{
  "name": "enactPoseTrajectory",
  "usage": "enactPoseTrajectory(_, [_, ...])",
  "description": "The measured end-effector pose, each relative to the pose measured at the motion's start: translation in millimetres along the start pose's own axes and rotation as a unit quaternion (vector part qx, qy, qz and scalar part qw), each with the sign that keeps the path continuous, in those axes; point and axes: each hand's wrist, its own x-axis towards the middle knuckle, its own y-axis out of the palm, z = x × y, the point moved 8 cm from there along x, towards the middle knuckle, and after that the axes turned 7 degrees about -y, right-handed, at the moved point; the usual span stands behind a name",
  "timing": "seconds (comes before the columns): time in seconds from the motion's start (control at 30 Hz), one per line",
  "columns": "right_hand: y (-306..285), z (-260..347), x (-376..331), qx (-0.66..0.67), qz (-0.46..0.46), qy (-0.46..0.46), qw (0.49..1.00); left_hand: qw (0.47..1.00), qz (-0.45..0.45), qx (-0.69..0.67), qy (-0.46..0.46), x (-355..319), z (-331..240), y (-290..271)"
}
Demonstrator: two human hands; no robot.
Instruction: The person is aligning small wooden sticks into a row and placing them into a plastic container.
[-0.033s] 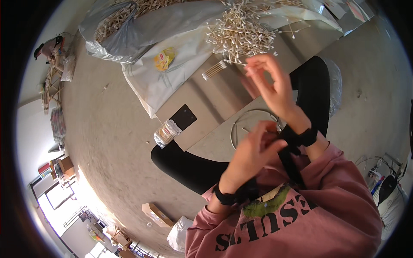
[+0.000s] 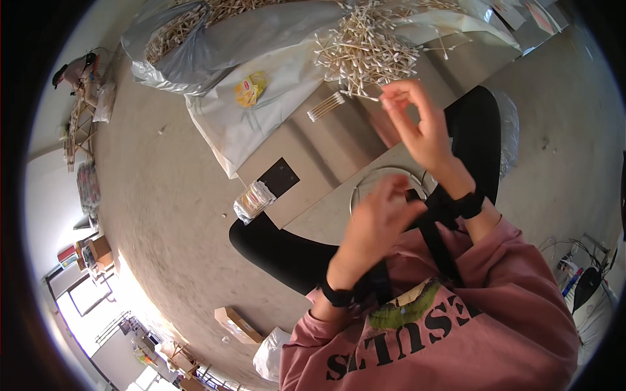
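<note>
My right hand (image 2: 420, 124) hovers at the near edge of a heaped pile of cotton swabs (image 2: 368, 52). Its thumb and forefinger pinch the tip of one swab (image 2: 365, 97) that sticks out of the heap. Nearer my body, my left hand (image 2: 375, 225) is raised over my lap, slightly blurred, with thumb and fingers apart and nothing seen between them. A short row of swabs (image 2: 326, 107) lies side by side on the board, left of the pile. Farther left, a filled packet of swabs (image 2: 254, 201) rests beside a black rectangular plate (image 2: 279, 177).
A yellow printed wrapper (image 2: 251, 88) lies on white plastic sheeting (image 2: 225, 133). Behind it, a grey plastic bag (image 2: 241, 45) holds many more swabs. A pale cable loop (image 2: 355, 195) lies near my left hand. An open cardboard box (image 2: 238, 324) stands on the floor.
My right hand has shifted slightly right, away from the pile, with the swab's tip at its fingertips. My left hand has moved a little left and its fingers have spread.
</note>
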Motion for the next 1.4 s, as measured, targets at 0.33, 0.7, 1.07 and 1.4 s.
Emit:
enactPoseTrajectory(0.33, [15.3,-44.1,-1.2,-0.233,0.163,-0.05,0.957,0.89,-0.322,0.287,0.146,85.0,12.6,-109.3])
enactPoseTrajectory(0.7, [29.8,-57.2,-7.3,-0.275,0.132,-0.077,0.949,0.839,-0.228,0.473,0.144,89.4,37.9,-43.1])
enactPoseTrajectory(1.07, [64.6,-53.2,-18.2,-0.194,0.166,-0.112,0.96,0.854,-0.264,0.426,0.141,86.0,57.1,-47.5])
enactPoseTrajectory(1.4, [69.8,-67.9,-22.8,-0.191,0.215,-0.16,0.944,0.847,-0.32,0.365,0.217,70.9,44.9,-42.0])
